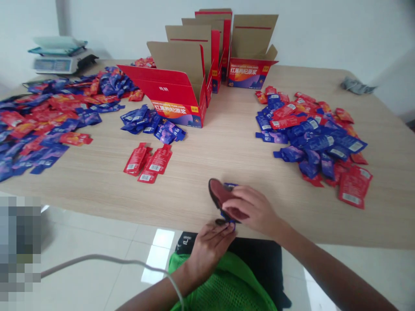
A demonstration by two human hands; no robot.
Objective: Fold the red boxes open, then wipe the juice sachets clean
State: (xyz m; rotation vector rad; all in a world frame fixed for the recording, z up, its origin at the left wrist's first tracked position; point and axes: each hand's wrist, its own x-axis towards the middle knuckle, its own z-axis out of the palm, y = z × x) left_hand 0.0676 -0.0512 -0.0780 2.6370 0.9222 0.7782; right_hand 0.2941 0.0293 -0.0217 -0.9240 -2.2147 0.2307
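Observation:
My right hand (251, 209) is closed around a dark red, curved thing with a black rim (220, 194), whose kind I cannot make out. Beneath it, parts of a blue sachet (231, 185) show at the table's front edge; most of it is covered. At the near end of that sachet, my left hand (214, 239) has its fingers pressed together on a bit of blue. A small dark round piece (220, 221) sits by the left fingertips, partly hidden. Several red sachets (151, 163) lie to the left, barcode side up.
A mixed pile of red and blue sachets (311, 138) lies right; a larger heap (55, 116) spreads left. Open red cartons (181, 110) stand in a row, with another open carton (248, 73) beside them. A scale (61, 62) sits back left. A grey cable (110, 258) crosses below.

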